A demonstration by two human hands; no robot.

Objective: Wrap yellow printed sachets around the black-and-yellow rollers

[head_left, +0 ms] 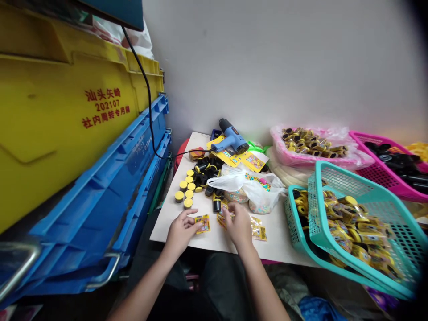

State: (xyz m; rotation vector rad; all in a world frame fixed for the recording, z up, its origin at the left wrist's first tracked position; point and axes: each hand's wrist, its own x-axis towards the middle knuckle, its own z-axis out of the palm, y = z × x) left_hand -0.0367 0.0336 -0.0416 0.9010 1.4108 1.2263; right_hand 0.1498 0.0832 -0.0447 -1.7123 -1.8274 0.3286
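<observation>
My left hand (pixel 182 229) pinches a small yellow printed wrapper (pixel 202 224) between thumb and fingers, just above the table's front part. To its right, my right hand (pixel 238 223) is closed, fingers curled down over more yellow printed wrappers (pixel 259 229) lying on the table. What its fingertips grip is hidden. Just beyond my right hand stands a black cylinder (pixel 217 205). Round pieces with yellow tops (pixel 188 203) are grouped beyond my left hand, beside a heap of black and yellow parts (pixel 202 176).
White plastic bags of colourful beads (pixel 264 196) lie mid-table. A blue heat gun (pixel 230 140) rests on yellow printed cards (pixel 256 161). Teal baskets (pixel 314 209) of wrapped pieces stand right, pink baskets (pixel 384 174) behind. Blue crates (pixel 110 187) and a yellow crate (pixel 60 120) stack up left.
</observation>
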